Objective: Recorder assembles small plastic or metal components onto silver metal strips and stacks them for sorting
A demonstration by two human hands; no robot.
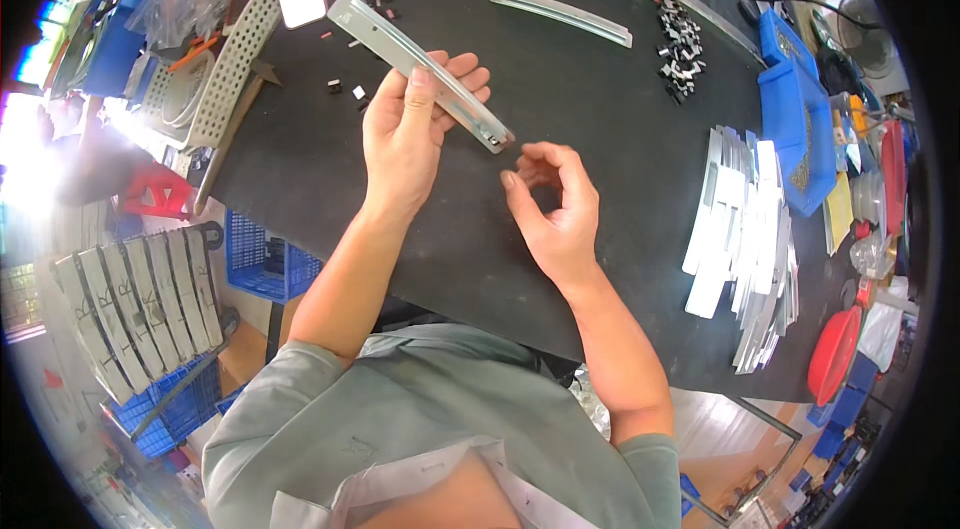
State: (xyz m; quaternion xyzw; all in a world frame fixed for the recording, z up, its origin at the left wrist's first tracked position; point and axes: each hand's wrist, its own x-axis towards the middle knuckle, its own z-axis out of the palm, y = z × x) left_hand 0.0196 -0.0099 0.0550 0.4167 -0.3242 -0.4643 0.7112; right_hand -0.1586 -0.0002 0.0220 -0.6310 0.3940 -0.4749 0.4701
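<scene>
Here we have our left fingers (pixel 419 97) clamped on a metal rail (pixel 393 45) at upper centre, our right fingers (pixel 566 167) apart near its end, metal strips (pixel 745 229) piled at right, small pieces (pixel 681 54) heaped upper right.

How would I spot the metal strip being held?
Start at the black tabletop, then find the left hand above it. The long silvery strip slants through its grasp, near end close to the right hand. Unlike the loose strip beyond and the pile at right, it is held.
</scene>
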